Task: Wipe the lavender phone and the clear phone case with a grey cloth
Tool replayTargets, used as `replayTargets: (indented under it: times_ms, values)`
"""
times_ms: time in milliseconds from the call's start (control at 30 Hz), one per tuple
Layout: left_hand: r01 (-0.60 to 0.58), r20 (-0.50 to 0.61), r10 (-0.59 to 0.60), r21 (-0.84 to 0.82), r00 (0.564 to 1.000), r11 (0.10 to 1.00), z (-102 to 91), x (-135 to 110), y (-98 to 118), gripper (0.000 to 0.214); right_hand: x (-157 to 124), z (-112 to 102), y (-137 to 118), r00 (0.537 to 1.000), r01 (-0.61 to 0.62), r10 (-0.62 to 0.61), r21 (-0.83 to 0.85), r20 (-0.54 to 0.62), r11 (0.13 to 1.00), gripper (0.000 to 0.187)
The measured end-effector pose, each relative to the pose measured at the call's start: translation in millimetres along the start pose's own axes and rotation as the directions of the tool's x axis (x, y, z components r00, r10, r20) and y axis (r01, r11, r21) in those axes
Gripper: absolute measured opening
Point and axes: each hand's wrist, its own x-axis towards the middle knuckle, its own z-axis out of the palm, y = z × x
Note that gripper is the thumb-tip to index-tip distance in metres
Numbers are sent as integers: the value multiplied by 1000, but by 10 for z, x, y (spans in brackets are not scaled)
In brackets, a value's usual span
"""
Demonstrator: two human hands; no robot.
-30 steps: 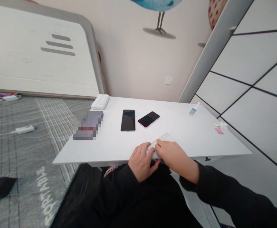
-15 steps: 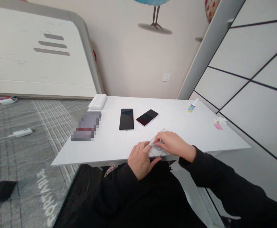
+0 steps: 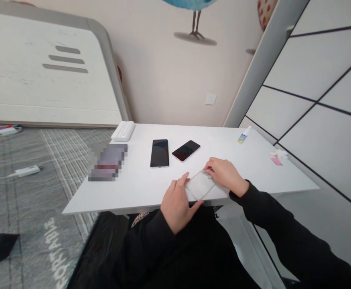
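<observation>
A clear phone case (image 3: 200,184) lies flat at the near edge of the white table (image 3: 127,192), turned at an angle. My left hand (image 3: 177,204) steadies it, thumb at its near corner and fingers along its left side. My right hand (image 3: 225,174) is closed, its fingertips pinching a small crumpled whitish wipe (image 3: 207,172) at the case's far right corner. The fingers partly cover the wipe, so its full shape is hidden. Beyond the case lie a pink-edged phone (image 3: 186,151) and a larger dark phone (image 3: 159,153), both screen up.
A white ridged case (image 3: 123,131) stands at the table's far left, near a blurred-out flat item (image 3: 109,162). On the right are a small spray bottle (image 3: 244,135), crumpled white scraps (image 3: 279,154) and a pink slip (image 3: 276,161). A wall rises behind the table.
My right hand with the wipe has moved from the middle of the phone case to its far right corner, uncovering the surface. My left fingers have spread slightly.
</observation>
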Motion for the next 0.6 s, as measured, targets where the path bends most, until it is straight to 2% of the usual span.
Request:
replayTargets:
  times_ms: [67, 167, 300, 367, 433, 500, 600]
  values:
    - [45, 34, -44, -34, 998, 998, -24, 21, 7, 110, -1, 48, -35, 1000, 25, -25, 37, 6, 999, 13]
    - [72, 80, -66, -78, 995, 994, -63, 46, 0, 119, -24, 112, -102, 989, 117, -126, 117, 74, 986, 12]
    - [58, 92, -55, -32, 994, 998, -85, 62, -18, 118, 21, 91, -53, 999, 48, -50, 99, 15, 994, 14]
    - [52, 89, -50, -17, 995, 999, -81, 62, -24, 116, 33, 85, -63, 998, 59, -62, 107, 21, 992, 16]
    - [43, 100, -40, -32, 994, 999, -79, 58, -20, 116, 33, 74, -87, 983, 137, -152, 146, 100, 980, 15]
    - [30, 118, -26, -33, 993, 999, -84, 58, 0, 113, 58, 8, -42, 948, 201, -239, 184, 210, 962, 14]
    - [20, 144, -21, 15, 989, 1000, -102, 70, 48, 103, 172, -206, 192, 924, 190, -230, 155, 305, 969, 15]
